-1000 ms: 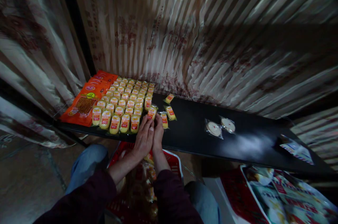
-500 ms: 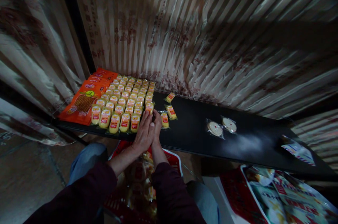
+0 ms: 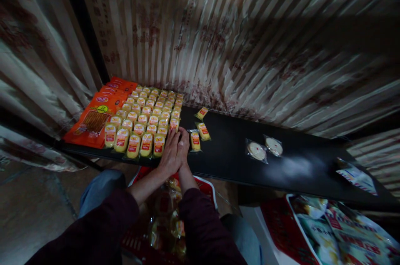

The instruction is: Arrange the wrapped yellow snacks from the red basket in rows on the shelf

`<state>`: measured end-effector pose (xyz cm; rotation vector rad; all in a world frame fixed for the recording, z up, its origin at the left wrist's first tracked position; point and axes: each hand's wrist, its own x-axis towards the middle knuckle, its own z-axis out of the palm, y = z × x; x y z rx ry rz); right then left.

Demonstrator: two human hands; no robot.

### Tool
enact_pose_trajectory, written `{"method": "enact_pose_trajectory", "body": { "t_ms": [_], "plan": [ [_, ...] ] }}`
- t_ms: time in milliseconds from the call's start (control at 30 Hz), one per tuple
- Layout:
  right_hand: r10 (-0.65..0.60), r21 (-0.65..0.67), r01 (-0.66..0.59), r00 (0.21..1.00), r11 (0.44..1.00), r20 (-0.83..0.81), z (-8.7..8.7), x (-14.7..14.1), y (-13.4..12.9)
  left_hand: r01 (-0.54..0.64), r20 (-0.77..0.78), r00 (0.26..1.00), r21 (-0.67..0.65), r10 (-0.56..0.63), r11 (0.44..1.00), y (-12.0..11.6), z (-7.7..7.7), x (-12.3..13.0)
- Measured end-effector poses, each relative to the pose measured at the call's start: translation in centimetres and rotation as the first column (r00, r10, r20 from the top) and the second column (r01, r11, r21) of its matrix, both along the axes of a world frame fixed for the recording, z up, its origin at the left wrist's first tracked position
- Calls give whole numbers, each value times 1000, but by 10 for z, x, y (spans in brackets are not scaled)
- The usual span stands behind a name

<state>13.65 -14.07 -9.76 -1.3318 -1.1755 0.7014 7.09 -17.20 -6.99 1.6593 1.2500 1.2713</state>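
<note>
Rows of small yellow wrapped cakes (image 3: 146,123) cover the left part of the black shelf (image 3: 221,152). My left hand (image 3: 169,154) and my right hand (image 3: 183,146) are pressed side by side at the right end of the front row. Their fingertips touch around the lower end of a wrapped cake (image 3: 174,124); what lies under the fingers is hidden. Just right of my right hand, a single cake (image 3: 195,141) lies on the shelf, with two more cakes (image 3: 203,131) behind it. Orange snack packets (image 3: 93,119) lie overlapped left of the rows.
Two round white wrapped items (image 3: 256,151) lie farther right, and a striped packet (image 3: 358,177) near the right end. Below the shelf stand a red basket (image 3: 208,190) of wrapped cakes between my knees and another red basket (image 3: 275,223) with bags. A pleated curtain (image 3: 200,40) hangs behind.
The view has shifted slightly. My hands stay together at the end of the front row, with the fingers moved a little against the cake there.
</note>
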Motion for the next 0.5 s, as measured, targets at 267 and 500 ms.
{"method": "enact_pose_trajectory", "body": {
  "t_ms": [267, 500],
  "plan": [
    [36, 47, -32, 997, 998, -71, 4, 0, -1, 13, 11, 1000, -11, -13, 1000, 5, -1, 0],
    [12, 67, -4, 992, 998, -127, -5, 1, 6, 32, -3, 999, -13, -32, 999, 3, 4, 0]
  ]
}}
